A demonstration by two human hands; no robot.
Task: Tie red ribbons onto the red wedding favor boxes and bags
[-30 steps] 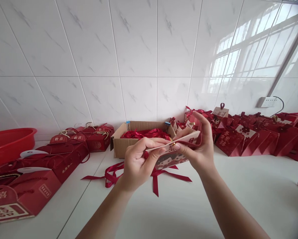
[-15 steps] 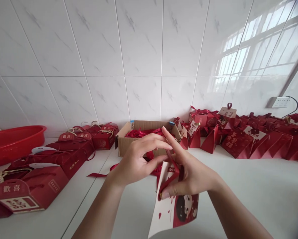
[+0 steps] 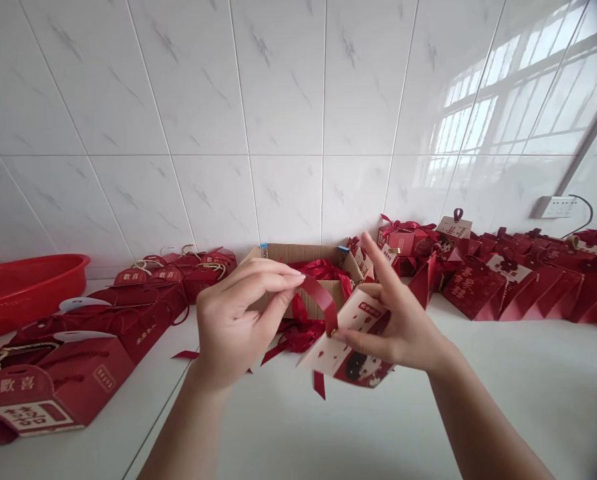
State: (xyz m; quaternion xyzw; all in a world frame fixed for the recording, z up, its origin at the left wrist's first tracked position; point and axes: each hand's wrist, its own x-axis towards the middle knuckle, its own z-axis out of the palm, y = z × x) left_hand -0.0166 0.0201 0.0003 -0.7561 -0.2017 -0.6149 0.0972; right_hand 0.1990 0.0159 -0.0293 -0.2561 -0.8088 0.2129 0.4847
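Observation:
Between both hands is a folded paper gift box (image 3: pixel 336 353), white and dark red, printed with hearts and a cartoon figure. My right hand (image 3: pixel 403 327) grips it, thumb on the front near a small gold stud, index finger stretched upward. From that stud a flat dark red strap (image 3: pixel 323 300) arches to the left. My left hand (image 3: pixel 246 317) pinches the strap's far end between thumb and fingertips. Behind the hands, an open cardboard carton (image 3: pixel 303 253) holds red ribbons (image 3: pixel 326 270). More ribbon (image 3: pixel 301 337) lies bunched on the table in front of the carton.
Red gift boxes (image 3: pixel 98 367) with cord handles line the left side, beside a red plastic basin (image 3: pixel 33 287). Several finished-looking red boxes (image 3: pixel 538 283) stand in rows at the right. A tiled wall (image 3: pixel 288 193) bounds the white table (image 3: pixel 278 433); a power strip (image 3: pixel 556 207) is at right.
My left hand has moved left and pulled the strap out from the box. The box has risen and turned in my right hand, whose index finger now points up.

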